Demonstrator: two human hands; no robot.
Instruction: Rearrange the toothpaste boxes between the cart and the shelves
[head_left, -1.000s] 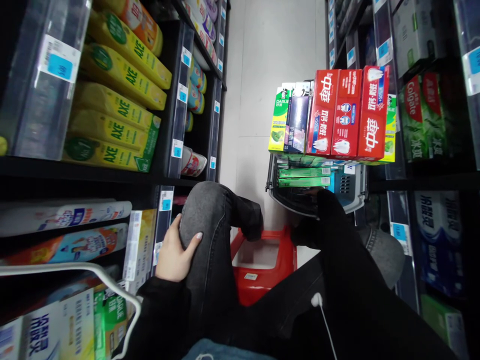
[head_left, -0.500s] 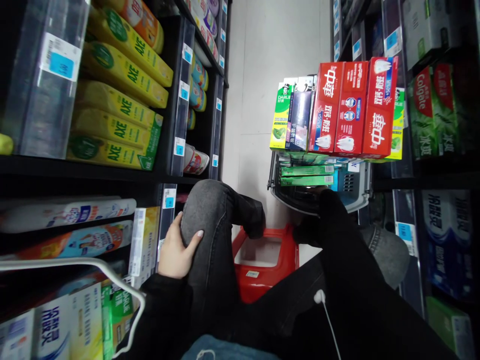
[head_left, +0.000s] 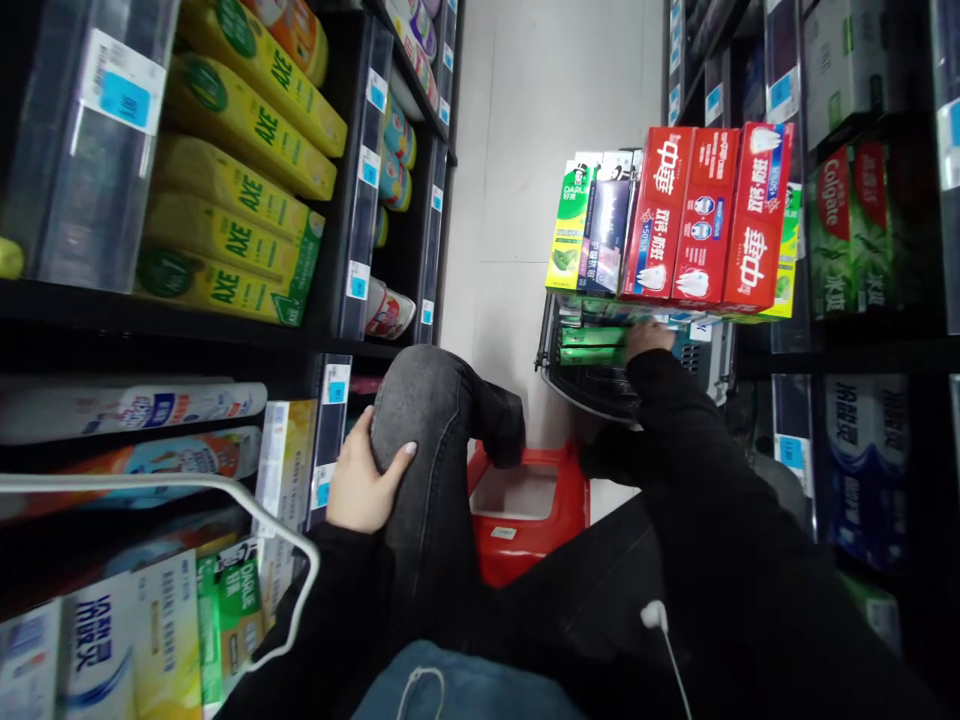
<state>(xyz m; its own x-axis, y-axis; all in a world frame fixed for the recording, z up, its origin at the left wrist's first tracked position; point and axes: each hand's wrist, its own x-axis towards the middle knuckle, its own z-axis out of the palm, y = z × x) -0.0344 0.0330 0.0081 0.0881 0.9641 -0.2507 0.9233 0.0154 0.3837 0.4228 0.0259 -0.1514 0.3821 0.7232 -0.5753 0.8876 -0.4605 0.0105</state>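
My left hand point(head_left: 367, 478) rests on my bent left knee point(head_left: 420, 410), thumb and fingers apart, holding nothing. My right hand point(head_left: 649, 340) reaches down into a grey basket point(head_left: 551, 350). It covers the right end of the green toothpaste boxes point(head_left: 592, 345) lying there. Its fingertips are hidden, so its grip cannot be made out. Over the basket's far part stand large red toothpaste boxes point(head_left: 701, 215). Beside them on the left are a dark blue box point(head_left: 604, 235) and a green-and-yellow Darlie box point(head_left: 568, 225).
A red plastic stool point(head_left: 532, 540) is beneath me. The left shelf holds yellow AXE bottles point(head_left: 247, 190) and spray cans point(head_left: 135, 410); the right shelf holds Colgate boxes point(head_left: 851, 220). A white cable point(head_left: 247, 500) hangs at the left. The pale floor point(head_left: 555, 90) runs between the shelves.
My right hand has moved up from the near side of the green boxes onto their right end. My left hand stays on the knee. The view has shifted slightly.
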